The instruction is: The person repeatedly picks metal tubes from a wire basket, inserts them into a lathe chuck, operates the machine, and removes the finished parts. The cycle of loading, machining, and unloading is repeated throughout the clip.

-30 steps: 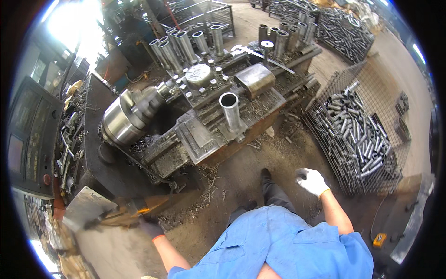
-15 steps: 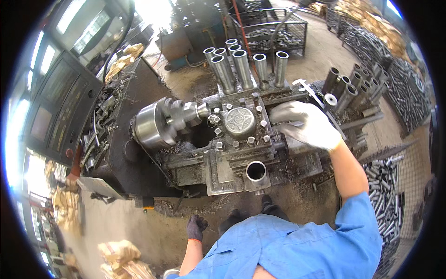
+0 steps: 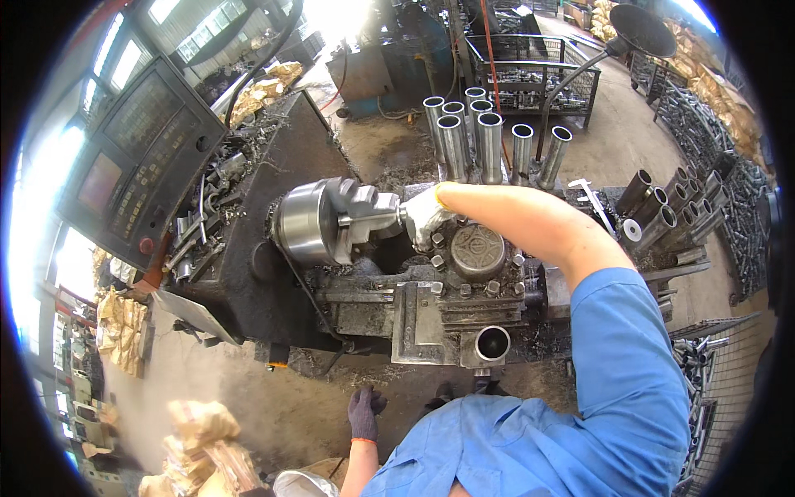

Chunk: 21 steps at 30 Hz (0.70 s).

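Observation:
My right hand, in a white glove, reaches across the tool post to the lathe chuck. Its fingers curl around the free end of a short metal tube that sticks out of the stepped chuck jaws. The glove hides most of that end. Down by my side hangs my left hand in a dark knitted glove, its fingers curled in and nothing visible in them. An upright round socket stands at the near side of the carriage.
Several bright tubes stand upright behind the tool post. A caliper and a metal ring lie to the right, beside darker tubes. A control panel rises at left; metal shavings cover the machine bed.
My right hand has moved left from beyond the tool post to the tube end at the chuck. The jaws, blurred before, now look sharp. The whole view has shifted slightly.

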### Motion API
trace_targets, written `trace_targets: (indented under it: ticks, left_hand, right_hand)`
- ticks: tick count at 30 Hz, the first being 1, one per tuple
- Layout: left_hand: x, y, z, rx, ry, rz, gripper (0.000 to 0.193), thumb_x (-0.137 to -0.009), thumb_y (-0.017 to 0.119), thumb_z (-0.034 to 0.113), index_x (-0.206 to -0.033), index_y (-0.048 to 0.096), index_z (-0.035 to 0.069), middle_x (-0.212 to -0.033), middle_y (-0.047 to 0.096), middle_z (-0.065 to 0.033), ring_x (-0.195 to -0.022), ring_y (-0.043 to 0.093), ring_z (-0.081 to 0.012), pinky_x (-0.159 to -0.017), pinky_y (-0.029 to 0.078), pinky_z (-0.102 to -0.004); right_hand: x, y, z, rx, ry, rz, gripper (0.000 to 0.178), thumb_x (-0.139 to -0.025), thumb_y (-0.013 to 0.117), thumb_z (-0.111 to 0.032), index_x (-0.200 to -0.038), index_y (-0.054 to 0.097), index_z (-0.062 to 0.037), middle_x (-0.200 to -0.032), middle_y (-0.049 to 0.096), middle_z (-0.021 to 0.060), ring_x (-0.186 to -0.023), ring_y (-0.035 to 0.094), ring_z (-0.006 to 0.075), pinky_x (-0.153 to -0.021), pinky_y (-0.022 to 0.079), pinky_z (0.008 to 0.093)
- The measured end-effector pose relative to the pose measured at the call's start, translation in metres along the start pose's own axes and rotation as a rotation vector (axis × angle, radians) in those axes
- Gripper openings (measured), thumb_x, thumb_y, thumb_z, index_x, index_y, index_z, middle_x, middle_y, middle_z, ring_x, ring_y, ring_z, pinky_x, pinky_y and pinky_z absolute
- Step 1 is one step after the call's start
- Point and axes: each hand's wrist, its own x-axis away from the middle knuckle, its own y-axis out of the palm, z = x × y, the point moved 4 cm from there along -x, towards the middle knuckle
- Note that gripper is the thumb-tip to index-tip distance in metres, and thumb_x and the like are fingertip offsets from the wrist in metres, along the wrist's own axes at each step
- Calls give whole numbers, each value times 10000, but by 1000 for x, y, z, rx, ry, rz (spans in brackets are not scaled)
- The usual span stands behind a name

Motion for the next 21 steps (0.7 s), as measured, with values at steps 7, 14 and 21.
trace_targets:
  ticks: [7, 14, 21]
  left_hand:
    - [-6, 0, 12, -68, -4, 53, 351, -1051, 674, 301, -1224, 675, -4, -997, 736, -134, -807, 738, -230, -766, 620, -363]
    - [0, 75, 118, -552, 616, -256, 345, -996, 684, 113, -1324, 665, 9, -1084, 744, -103, -1002, 702, -190, -933, 557, -334]
    - [83, 237, 171, -1008, 1025, -914, 676, -925, 786, 345, -1503, 546, 89, -1456, 631, -173, -1276, 655, -368, -1030, 554, -472]
  right_hand:
    - [90, -82, -49, -375, 123, 1097, 521, -876, 774, -449, -1200, 767, -41, -1129, 793, 160, -1031, 756, 320, -905, 582, 405]
    - [78, -126, -49, 155, 358, 1044, 496, -977, 631, -375, -1361, 648, -61, -1407, 643, 191, -1273, 641, 388, -1074, 525, 469]
    - [33, -83, -1, 121, 267, 352, 498, -830, 752, -423, -1088, 780, 2, -1080, 774, 217, -933, 757, 325, -800, 616, 443]
